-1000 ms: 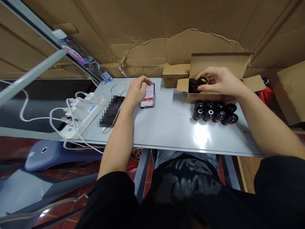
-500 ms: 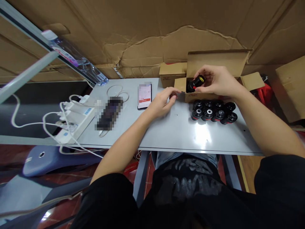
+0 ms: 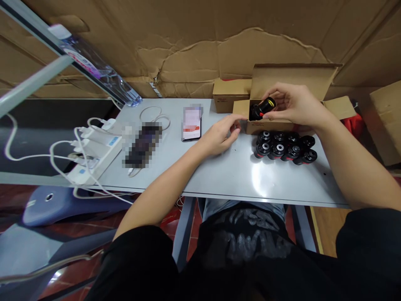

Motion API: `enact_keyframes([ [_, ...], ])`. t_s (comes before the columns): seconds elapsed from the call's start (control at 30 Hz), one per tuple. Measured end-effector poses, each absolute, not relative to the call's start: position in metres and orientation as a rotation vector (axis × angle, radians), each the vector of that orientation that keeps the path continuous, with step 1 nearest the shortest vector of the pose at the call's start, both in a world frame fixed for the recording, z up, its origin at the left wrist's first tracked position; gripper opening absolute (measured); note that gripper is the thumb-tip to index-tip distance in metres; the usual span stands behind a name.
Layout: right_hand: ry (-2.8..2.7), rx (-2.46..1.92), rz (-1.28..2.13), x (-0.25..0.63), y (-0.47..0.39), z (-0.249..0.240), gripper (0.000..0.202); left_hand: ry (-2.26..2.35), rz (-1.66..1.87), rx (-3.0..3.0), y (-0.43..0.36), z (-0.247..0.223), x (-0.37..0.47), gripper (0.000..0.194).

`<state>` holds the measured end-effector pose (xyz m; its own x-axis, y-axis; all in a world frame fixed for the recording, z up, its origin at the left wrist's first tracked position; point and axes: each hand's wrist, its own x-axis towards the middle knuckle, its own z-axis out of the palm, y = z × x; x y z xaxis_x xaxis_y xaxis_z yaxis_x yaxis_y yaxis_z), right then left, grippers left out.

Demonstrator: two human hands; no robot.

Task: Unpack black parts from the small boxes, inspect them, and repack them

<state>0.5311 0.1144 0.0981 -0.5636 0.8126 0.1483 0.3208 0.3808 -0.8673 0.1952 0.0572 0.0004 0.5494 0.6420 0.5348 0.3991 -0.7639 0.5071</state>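
My right hand (image 3: 297, 104) grips a black cylindrical part (image 3: 266, 106) with a yellow ring and a red piece, tilted over the mouth of an open cardboard box (image 3: 271, 127). Fingertips hide some of that part, and the box's inside is mostly covered. My left hand (image 3: 223, 134) rests near the box's left corner with thumb and forefinger apart, fingertips at the flap; it holds nothing. In front of the box, several black cylindrical parts (image 3: 278, 149) with red marks stand in two close rows, some showing silver rings on top.
A closed cardboard box (image 3: 232, 90) stands behind on the left. Left on the table (image 3: 219, 179) lie a lit phone (image 3: 191, 123), a blurred dark device (image 3: 143, 145) with a cable, and a white power strip (image 3: 100, 161). A water bottle (image 3: 97, 67) leans by the shelf frame.
The view has shifted slightly. My right hand still holds the black part over the box, and my left hand stays at the box's left flap.
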Motion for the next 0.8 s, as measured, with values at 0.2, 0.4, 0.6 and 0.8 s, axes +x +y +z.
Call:
enact_keyframes([
  [0.2, -2.251, -0.931, 0.989, 0.531, 0.123, 0.094, 0.057, 0.924, 0.988, 2.466, 0.052, 0.003, 0.198, 0.051],
  [0.4, -2.359, -0.953, 0.932, 0.531, 0.127, 0.088, 0.064, 0.925, 0.924, 2.448, 0.049, 0.007, 0.199, 0.053],
  [0.6, -2.316, -0.977, 1.065, 0.533, 0.128, 0.085, 0.059, 0.902, 0.908, 2.466, 0.049, 0.009, 0.2, 0.053],
  [0.8, -2.362, -0.988, 0.922, 0.537, 0.125, 0.101, 0.054, 0.881, 0.958, 2.499, 0.051, 0.007, 0.199, 0.048],
])
